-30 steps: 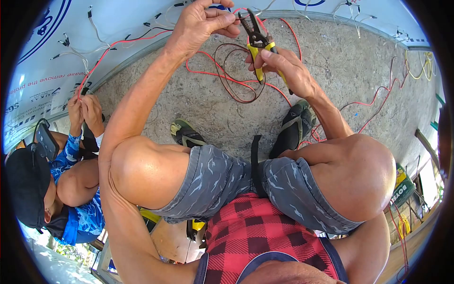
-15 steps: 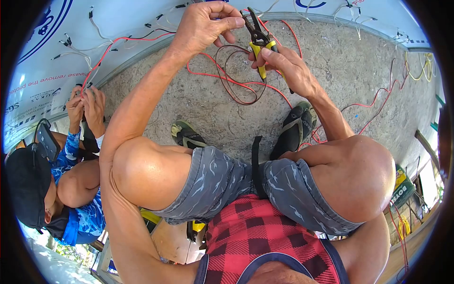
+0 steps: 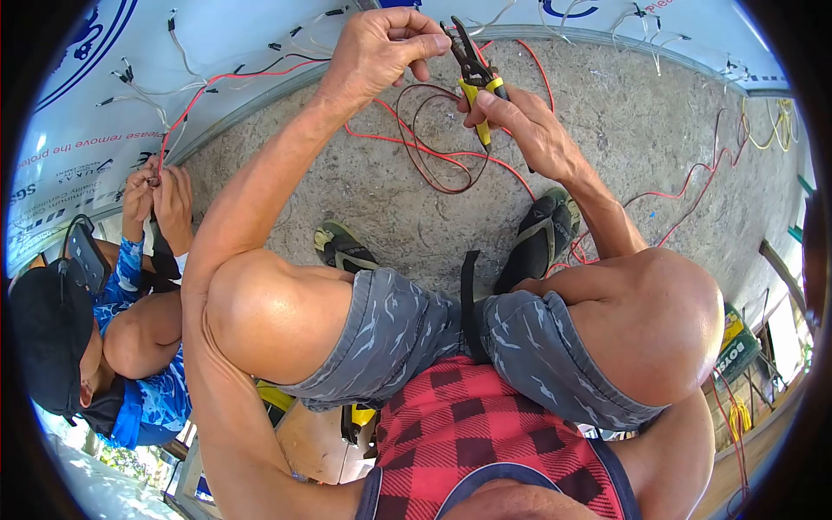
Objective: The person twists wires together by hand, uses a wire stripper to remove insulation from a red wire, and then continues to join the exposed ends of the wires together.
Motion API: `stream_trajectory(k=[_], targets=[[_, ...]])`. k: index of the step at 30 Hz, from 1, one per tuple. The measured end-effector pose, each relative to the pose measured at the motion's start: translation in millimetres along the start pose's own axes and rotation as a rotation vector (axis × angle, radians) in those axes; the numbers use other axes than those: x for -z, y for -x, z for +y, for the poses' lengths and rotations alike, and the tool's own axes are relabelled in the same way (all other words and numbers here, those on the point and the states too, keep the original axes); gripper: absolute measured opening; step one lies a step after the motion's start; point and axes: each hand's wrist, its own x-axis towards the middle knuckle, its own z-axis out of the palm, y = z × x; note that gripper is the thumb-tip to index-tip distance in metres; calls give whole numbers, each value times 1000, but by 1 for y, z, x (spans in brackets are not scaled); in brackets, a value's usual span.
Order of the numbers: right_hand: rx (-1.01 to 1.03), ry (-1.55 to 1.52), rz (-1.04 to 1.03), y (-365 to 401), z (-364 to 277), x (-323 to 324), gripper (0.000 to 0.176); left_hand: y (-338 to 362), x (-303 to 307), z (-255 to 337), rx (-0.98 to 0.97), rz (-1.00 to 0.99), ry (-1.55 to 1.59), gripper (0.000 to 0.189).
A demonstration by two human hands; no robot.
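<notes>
Gripped the yellow-handled wire stripper (image 3: 472,74) by its handles in the right hand (image 3: 524,130), thumb pressed on the upper handle, fingers wrapped beneath, black nose tilted up and to the left. Held it high in view above the concrete floor (image 3: 607,130), tip just beside the left hand (image 3: 381,48). Pinched the dark wire (image 3: 433,178) between left thumb and curled fingers, wrist bent, forearm stretched out past the raised left knee. Left that wire hanging in loops between both hands, crossing the red wire (image 3: 407,143) strewn over the floor. No telling at that size of any bite by the nose on the wire. Against a second before: curled the left fingers tighter, from half-spread into a near fist, and hardly moved the stripper or the right hand at all. Spotted, off to the left, a co-worker's hands (image 3: 160,195) close together on a red lead by the white panel (image 3: 78,104).
</notes>
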Motion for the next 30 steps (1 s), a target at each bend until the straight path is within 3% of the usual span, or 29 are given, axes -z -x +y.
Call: stream_trajectory(k=[6,13,19,21,25,30], targets=[[2,-58,18,1,-3,-2,50,1,-2,-2,-9,9,132,16],[71,33,117,0,-1,-9,56,2,-5,-1,-50,31,-1,18],[44,103,172,3,-12,-13,47,1,-11,4,-74,87,-68,19],[153,248,213,2,-9,-14,41,2,-11,5,-84,95,-88,18],[79,224,214,0,-9,-15,41,2,-12,6,-82,103,-93,19],[176,334,268,0,-6,-15,39,-1,-9,9,-112,69,-122,21]])
